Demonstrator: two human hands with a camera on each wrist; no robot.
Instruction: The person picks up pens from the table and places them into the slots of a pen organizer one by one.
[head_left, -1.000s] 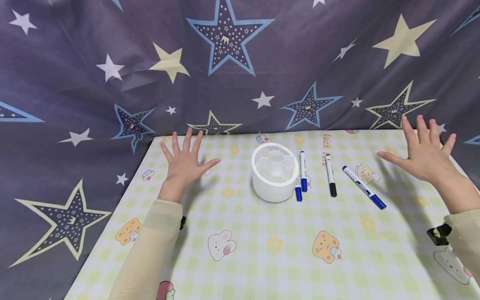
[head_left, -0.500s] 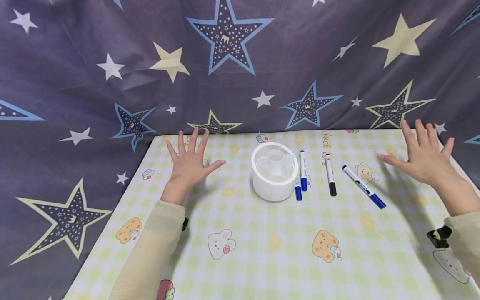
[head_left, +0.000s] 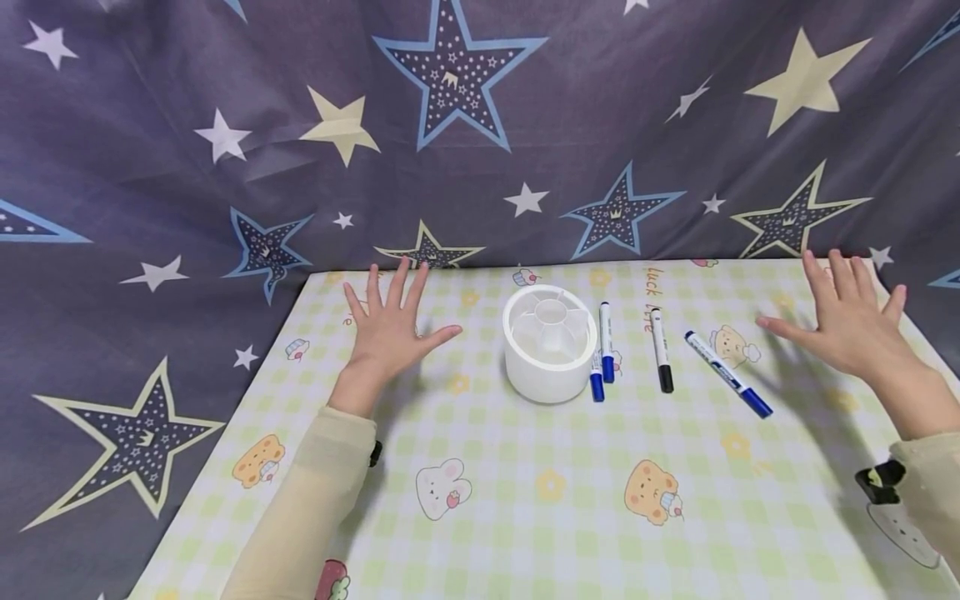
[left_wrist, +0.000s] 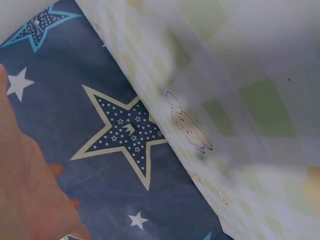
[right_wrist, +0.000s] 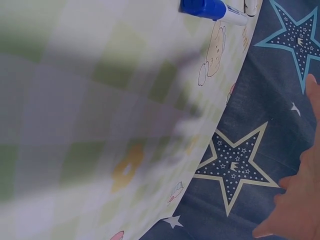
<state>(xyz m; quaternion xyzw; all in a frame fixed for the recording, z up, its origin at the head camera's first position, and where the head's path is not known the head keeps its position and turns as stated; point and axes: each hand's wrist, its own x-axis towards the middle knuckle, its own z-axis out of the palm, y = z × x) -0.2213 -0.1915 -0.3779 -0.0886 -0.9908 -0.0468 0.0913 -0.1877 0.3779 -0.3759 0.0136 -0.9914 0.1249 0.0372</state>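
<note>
My left hand (head_left: 390, 333) hovers over the left side of the table with its fingers spread and holds nothing. On the far right, my right hand (head_left: 851, 325) is likewise spread above the cloth, empty. Between them stands a round white pen holder (head_left: 551, 383) with divided compartments, nothing inside it. Close against its right side lie two blue-capped markers, one (head_left: 607, 346) more in view, the other (head_left: 597, 383) partly hidden by the holder. Farther right are a black-capped marker (head_left: 662, 354) and a slanted blue-capped marker (head_left: 727, 373), the one nearest my right hand.
A green-and-white checked tablecloth (head_left: 510, 533) with cartoon prints covers the table. Behind it and along the left hangs a dark curtain (head_left: 480, 183) printed with stars. Each sleeve has a black wrist device, such as the one on the right (head_left: 879, 482).
My left hand has drifted a little to the right, toward the pen holder. The right hand has sunk slightly lower in the view. The holder and markers have stayed put.
</note>
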